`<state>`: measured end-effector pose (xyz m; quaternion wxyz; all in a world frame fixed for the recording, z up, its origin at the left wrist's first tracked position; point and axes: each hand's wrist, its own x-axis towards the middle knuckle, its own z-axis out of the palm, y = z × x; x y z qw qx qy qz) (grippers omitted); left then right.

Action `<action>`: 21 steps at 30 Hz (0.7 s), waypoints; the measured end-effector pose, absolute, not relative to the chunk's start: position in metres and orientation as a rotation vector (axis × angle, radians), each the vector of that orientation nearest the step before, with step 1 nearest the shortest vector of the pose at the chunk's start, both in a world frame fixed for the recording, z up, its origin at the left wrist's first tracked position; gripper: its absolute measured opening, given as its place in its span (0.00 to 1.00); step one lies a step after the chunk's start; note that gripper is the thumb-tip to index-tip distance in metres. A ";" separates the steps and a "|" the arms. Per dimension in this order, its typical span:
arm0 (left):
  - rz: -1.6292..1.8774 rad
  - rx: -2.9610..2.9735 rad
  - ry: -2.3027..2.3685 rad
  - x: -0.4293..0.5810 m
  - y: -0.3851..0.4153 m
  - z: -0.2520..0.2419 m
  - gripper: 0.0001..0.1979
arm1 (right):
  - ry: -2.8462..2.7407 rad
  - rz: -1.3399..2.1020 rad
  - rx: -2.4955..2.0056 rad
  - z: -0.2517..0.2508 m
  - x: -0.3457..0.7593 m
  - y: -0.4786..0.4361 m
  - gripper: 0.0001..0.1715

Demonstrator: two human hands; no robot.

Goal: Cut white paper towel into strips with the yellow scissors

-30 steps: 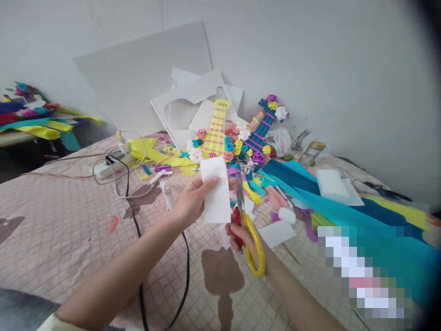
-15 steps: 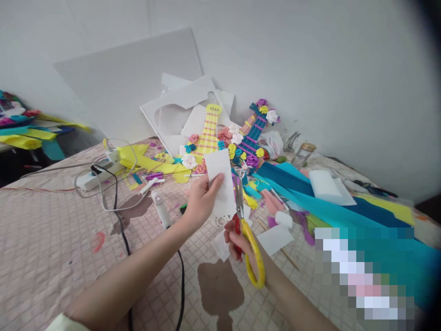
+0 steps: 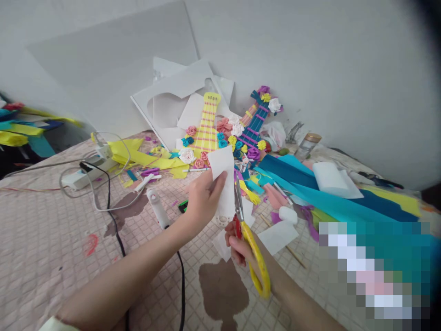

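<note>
My left hand [image 3: 203, 197] pinches a white strip of paper [image 3: 224, 184] between thumb and fingers, holding it upright above the table. In my right hand [image 3: 237, 243] is a pair of scissors [image 3: 254, 248] with one yellow and one red handle. The blades point up and away from me, along the paper's right edge; I cannot tell whether they touch it. Behind the paper stand a yellow paper guitar [image 3: 208, 124] and a dark blue one [image 3: 255, 126], both trimmed with paper flowers. Under my hands lie white paper pieces [image 3: 278, 236].
At the left are a power strip [image 3: 86, 172] with cables and a white glue gun [image 3: 157, 209]. Blue crepe paper [image 3: 303, 195], a white roll [image 3: 330, 179] and a glass jar [image 3: 308, 145] lie to the right. Cut white boards [image 3: 172, 92] lean on the wall.
The camera view has shifted slightly. My left hand and the paper strip are tilted a little more, and the scissors stay close to the strip's right edge.
</note>
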<state>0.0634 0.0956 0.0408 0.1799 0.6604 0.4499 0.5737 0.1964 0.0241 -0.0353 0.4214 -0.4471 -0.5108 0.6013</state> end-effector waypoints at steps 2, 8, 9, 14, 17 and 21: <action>1.633 1.850 1.268 0.064 0.095 0.041 0.18 | -1.286 1.501 -1.121 -0.036 0.196 0.024 0.21; 1.586 1.795 1.260 0.067 0.093 0.038 0.17 | -1.305 1.489 -1.142 -0.035 0.197 0.022 0.22; 1.582 1.797 1.260 0.068 0.093 0.037 0.17 | -1.315 1.485 -1.146 -0.035 0.197 0.022 0.22; 1.578 1.848 1.268 0.069 0.091 0.035 0.17 | -1.339 1.444 -1.169 -0.029 0.196 0.021 0.22; 1.566 1.891 1.289 0.069 0.091 0.034 0.17 | -1.365 1.434 -1.174 -0.025 0.195 0.020 0.21; 1.588 1.922 1.307 0.069 0.091 0.035 0.19 | -1.362 1.437 -1.176 -0.020 0.195 0.020 0.19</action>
